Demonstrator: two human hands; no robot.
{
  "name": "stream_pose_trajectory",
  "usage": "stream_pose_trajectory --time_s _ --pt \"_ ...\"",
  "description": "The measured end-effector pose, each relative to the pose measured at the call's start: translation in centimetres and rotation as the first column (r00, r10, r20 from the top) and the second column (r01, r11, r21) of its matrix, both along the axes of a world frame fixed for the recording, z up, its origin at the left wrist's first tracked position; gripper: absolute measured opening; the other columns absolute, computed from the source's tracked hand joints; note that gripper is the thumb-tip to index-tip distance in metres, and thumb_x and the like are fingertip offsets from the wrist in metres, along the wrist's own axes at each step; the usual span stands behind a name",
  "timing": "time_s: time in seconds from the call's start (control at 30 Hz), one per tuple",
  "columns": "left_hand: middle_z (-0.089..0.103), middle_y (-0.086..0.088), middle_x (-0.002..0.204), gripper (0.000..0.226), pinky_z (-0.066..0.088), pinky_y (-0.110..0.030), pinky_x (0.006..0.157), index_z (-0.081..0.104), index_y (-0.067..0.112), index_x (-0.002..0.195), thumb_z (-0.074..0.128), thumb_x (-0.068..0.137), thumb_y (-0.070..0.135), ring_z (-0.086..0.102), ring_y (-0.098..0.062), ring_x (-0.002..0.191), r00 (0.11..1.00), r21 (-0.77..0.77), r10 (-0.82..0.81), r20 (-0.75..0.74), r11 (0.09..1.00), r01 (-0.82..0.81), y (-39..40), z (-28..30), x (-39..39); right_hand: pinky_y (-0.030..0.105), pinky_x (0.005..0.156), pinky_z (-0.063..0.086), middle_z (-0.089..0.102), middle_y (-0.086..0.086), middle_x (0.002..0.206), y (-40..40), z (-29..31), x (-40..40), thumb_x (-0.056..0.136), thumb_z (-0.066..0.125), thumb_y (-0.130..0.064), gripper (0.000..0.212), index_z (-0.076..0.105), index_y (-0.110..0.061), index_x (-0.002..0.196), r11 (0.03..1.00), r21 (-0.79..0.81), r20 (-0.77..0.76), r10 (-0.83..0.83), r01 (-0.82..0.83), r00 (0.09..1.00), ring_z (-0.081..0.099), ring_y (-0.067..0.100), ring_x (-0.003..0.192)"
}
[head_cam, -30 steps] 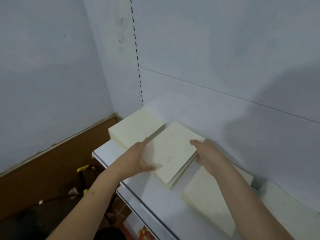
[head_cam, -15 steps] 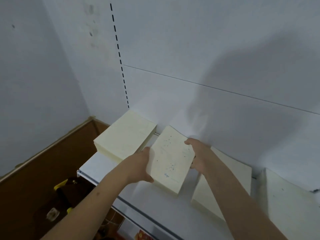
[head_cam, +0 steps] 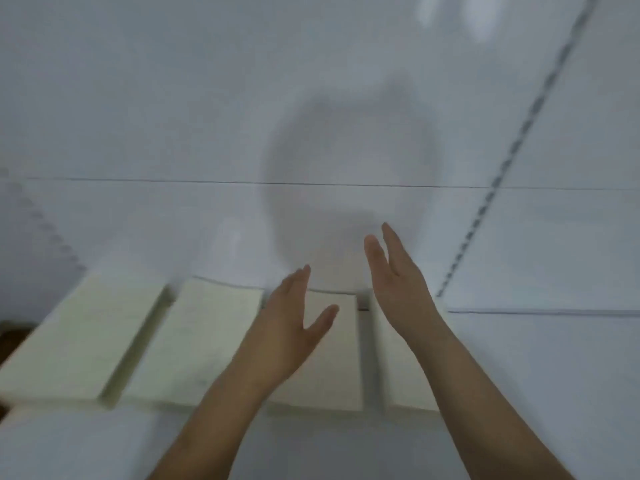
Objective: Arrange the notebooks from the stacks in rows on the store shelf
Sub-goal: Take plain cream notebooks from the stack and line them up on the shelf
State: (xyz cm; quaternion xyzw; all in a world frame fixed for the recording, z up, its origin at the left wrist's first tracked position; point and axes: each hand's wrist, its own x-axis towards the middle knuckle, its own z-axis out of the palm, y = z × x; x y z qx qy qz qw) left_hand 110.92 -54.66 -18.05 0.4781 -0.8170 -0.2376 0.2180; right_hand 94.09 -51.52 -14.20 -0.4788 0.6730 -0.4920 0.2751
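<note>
Four cream notebook stacks lie side by side in a row on the white shelf (head_cam: pixel 536 375), running from the lower left of the frame toward the middle. The leftmost stack (head_cam: pixel 79 337) sits at the far left edge. The second stack (head_cam: pixel 194 341) is just beside it with a narrow gap between them. The third stack (head_cam: pixel 329 358) is partly covered by the left arm. The fourth stack (head_cam: pixel 394 372), right of centre, shows only as a strip beside the right forearm. All four lie flat, their far ends close to the white back panel (head_cam: pixel 207 98).

Both hands are raised above the row and hold nothing. The left hand (head_cam: pixel 294 317) hangs over the third stack, its fingers straight and close together, thumb spread out to the right. The right hand (head_cam: pixel 398 271) is higher in the frame, over the far end of the fourth stack, edge-on, fingers straight and pointing toward the back panel. Whether either hand touches a stack I cannot tell, as the picture is blurred.

A round grey shadow lies on the back panel above the hands. A slotted upright strip (head_cam: pixel 502 171) runs slantwise down the right side of the frame, and another (head_cam: pixel 52 233), blurred, shows at the left edge.
</note>
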Motion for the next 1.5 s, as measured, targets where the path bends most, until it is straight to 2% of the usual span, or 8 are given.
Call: stream_pose_trajectory --time_s 0.13,0.23,0.4,0.63,0.83,1.03,1.17,1.5 --pt "0.004 0.014 0.166 0.077 0.002 -0.019 0.117 0.007 0.031 0.158 0.039 0.096 0.062 -0.003 -0.001 0.15 0.98 0.02 -0.185 -0.075 0.982 0.187 5.7 -2.6 -10.9 0.034 0.123 0.004 0.006 -0.01 0.165 6.1 -1.1 -9.6 0.091 0.027 -0.07 0.081 0.007 -0.029 0.158 0.973 0.007 -0.233 -0.222 0.23 0.947 0.004 0.008 0.151" --pt "0.0 0.016 0.165 0.078 -0.001 -0.015 0.114 0.005 0.03 0.159 0.039 0.096 0.062 -0.005 0.003 0.149 0.943 0.021 -0.317 -0.097 0.947 0.32 11.8 -3.1 -18.3 0.031 0.12 -0.002 -0.002 -0.012 0.165 12.5 -1.3 -16.5 0.088 0.022 -0.074 0.084 0.003 -0.032 0.158 0.952 0.042 -0.334 -0.272 0.303 0.903 -0.007 0.006 0.15" --pt "-0.008 0.02 0.163 0.078 -0.003 -0.015 0.113 -0.002 0.032 0.158 0.035 0.097 0.063 -0.015 0.011 0.139 0.88 -0.006 -0.47 -0.066 0.883 0.47 21.6 -3.8 -29.0 0.035 0.122 -0.003 -0.003 -0.011 0.165 23.7 -1.1 -26.7 0.094 0.025 -0.068 0.077 0.002 -0.032 0.158 0.92 0.052 -0.43 -0.331 0.389 0.84 -0.01 0.005 0.15" --pt "-0.002 0.016 0.165 0.075 0.015 -0.033 0.124 0.002 0.038 0.156 0.037 0.096 0.064 -0.002 -0.004 0.152 0.791 0.044 -0.61 -0.037 0.79 0.611 35.7 -3.8 -44.4 0.024 0.113 -0.004 -0.002 -0.013 0.165 42.2 -0.9 -41.3 0.093 0.025 -0.071 0.078 0.004 -0.033 0.158 0.843 0.079 -0.458 -0.444 0.532 0.77 -0.006 0.005 0.15" --pt "0.006 0.012 0.166 0.075 0.024 -0.041 0.123 0.006 0.037 0.156 0.04 0.095 0.063 0.004 -0.008 0.153 0.707 0.057 -0.707 -0.025 0.705 0.707 42.8 -3.8 -54.0 0.027 0.114 0.0 0.001 -0.009 0.166 53.0 -0.9 -50.0 0.095 0.024 -0.07 0.077 0.004 -0.031 0.158 0.751 0.071 -0.524 -0.532 0.657 0.665 -0.002 0.01 0.152" --pt "0.015 0.01 0.165 0.073 0.025 -0.039 0.122 0.012 0.034 0.157 0.043 0.096 0.059 0.012 -0.008 0.151 0.642 0.058 -0.764 -0.066 0.64 0.766 45.4 -4.4 -63.4 0.029 0.117 0.003 0.005 -0.006 0.166 58.1 -2.4 -57.2 0.094 0.025 -0.07 0.079 0.007 -0.028 0.158 0.684 0.078 -0.546 -0.58 0.726 0.605 0.0 0.012 0.152" --pt "0.018 0.008 0.164 0.07 0.025 -0.038 0.122 0.014 0.032 0.156 0.043 0.097 0.056 0.016 -0.011 0.151 0.611 0.051 -0.789 -0.064 0.608 0.792 45.9 -5.3 -70.9 0.035 0.121 0.008 0.005 -0.007 0.166 59.8 -3.3 -63.7 0.092 0.022 -0.073 0.082 0.008 -0.028 0.158 0.634 0.103 -0.58 -0.588 0.766 0.564 0.002 0.013 0.152" --pt "0.014 0.008 0.166 0.074 0.026 -0.041 0.122 0.014 0.032 0.157 0.039 0.094 0.063 0.014 -0.013 0.152 0.576 0.049 -0.818 -0.008 0.575 0.817 42.5 -5.6 -90.0 0.047 0.123 0.011 0.004 -0.007 0.166 57.0 -1.1 -83.1 0.091 0.021 -0.072 0.081 0.007 -0.028 0.158 0.6 0.155 -0.698 -0.495 0.785 0.517 0.0 0.017 0.152"
